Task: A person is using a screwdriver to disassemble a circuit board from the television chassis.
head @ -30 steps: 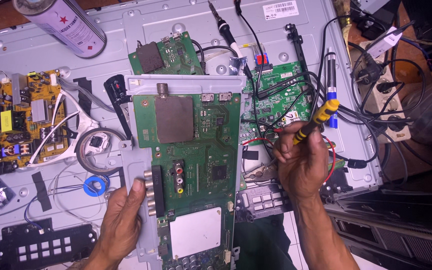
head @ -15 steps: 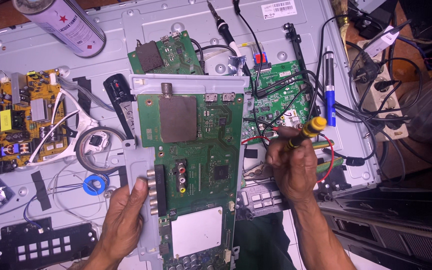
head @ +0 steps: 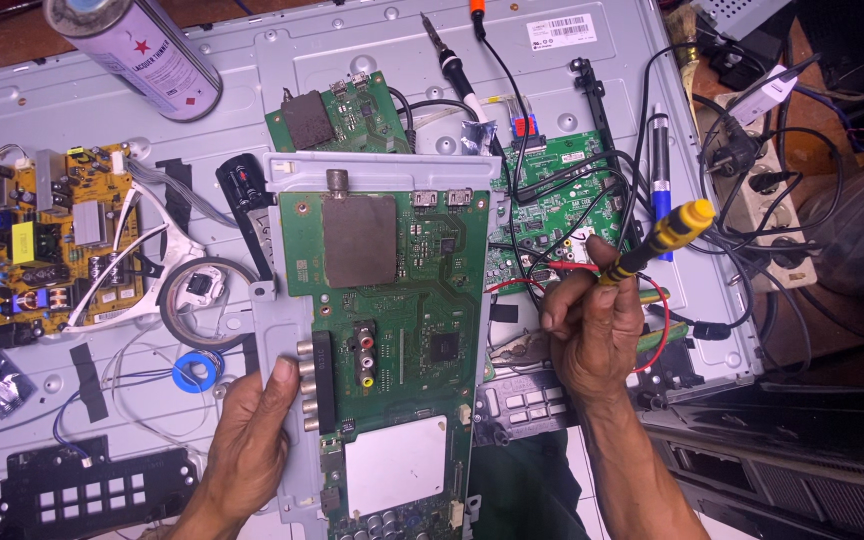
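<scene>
Screwdriver (head: 652, 243), yellow/black, gripped tight in right hand (head: 592, 335), just right of big green circuit board (head: 392, 340) mid-bench. Left hand (head: 252, 440), fingers curled, holds board's near-left bracket edge.

Green main circuit board (head: 392, 330) with grey shield; yellow-and-black striped screwdriver handle (head: 657, 240) at three o'clock; yellow power board (head: 52, 240) at nine; blue tape roll (head: 195, 371) at eight.
</scene>
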